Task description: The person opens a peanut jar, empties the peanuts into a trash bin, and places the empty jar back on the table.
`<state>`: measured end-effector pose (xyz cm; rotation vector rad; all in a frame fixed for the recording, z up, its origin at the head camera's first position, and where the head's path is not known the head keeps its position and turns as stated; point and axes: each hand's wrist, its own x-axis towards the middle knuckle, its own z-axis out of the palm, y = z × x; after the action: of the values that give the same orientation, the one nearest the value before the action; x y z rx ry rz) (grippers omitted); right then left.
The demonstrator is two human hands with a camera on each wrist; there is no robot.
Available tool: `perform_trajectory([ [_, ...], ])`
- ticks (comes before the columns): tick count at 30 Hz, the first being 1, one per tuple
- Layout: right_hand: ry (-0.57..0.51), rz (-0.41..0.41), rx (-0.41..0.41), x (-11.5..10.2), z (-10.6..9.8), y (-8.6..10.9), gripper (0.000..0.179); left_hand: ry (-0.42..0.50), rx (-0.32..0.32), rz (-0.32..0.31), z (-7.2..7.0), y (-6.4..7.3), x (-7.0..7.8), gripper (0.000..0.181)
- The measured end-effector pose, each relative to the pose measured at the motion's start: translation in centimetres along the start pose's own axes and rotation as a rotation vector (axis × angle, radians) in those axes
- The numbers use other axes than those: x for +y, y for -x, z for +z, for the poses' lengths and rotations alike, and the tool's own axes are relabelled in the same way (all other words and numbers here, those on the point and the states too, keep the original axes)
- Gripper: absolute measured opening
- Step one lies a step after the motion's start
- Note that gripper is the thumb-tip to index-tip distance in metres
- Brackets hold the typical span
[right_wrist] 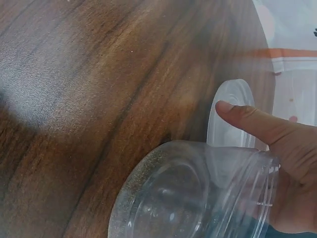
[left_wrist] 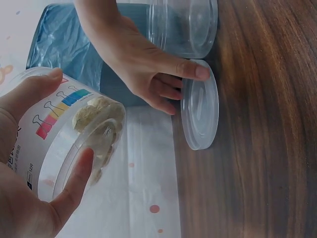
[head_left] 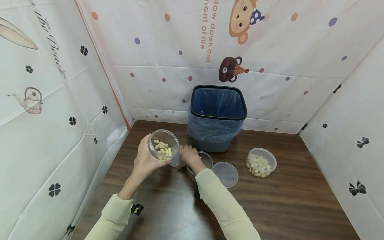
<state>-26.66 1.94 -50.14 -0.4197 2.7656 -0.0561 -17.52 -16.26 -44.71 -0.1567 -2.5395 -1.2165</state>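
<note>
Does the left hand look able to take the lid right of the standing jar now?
Probably not: the left hand grips another jar, and the right arm and standing jar lie between it and the lid.

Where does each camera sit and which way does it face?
Head: worn on the head, looking forward and down at the table; left hand, right hand and sleeves show.
Left wrist: worn there, facing the peanut jar; both hands show.
Right wrist: worn there, facing a second jar and a lid; only the right hand shows.
Shared: both wrist views show the right hand at that lid.
</note>
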Motion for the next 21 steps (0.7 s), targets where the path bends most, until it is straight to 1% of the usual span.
perform_trajectory([
  [4,-0.042,-0.022,0.027,0.2,-0.2,0.4,0.099,0.004,0.001,-0.006,0.0,0.1,0.1,0.127],
  [8,-0.086,-0.044,0.098,0.8,-0.6,0.7,0.087,-0.006,-0.008,-0.019,0.0,0.1,0.2,0.128],
  [12,-0.131,-0.049,0.154,1.8,-1.4,1.3,0.083,-0.012,-0.016,-0.028,0.2,0.1,0.2,0.128],
  [16,-0.178,-0.063,0.188,3.0,-2.1,2.1,0.079,-0.013,-0.018,-0.028,0.4,0.1,0.3,0.128],
  [21,-0.241,-0.126,0.246,4.2,-3.1,3.6,0.07,0.008,-0.011,-0.014,0.6,0.1,0.5,0.126],
])
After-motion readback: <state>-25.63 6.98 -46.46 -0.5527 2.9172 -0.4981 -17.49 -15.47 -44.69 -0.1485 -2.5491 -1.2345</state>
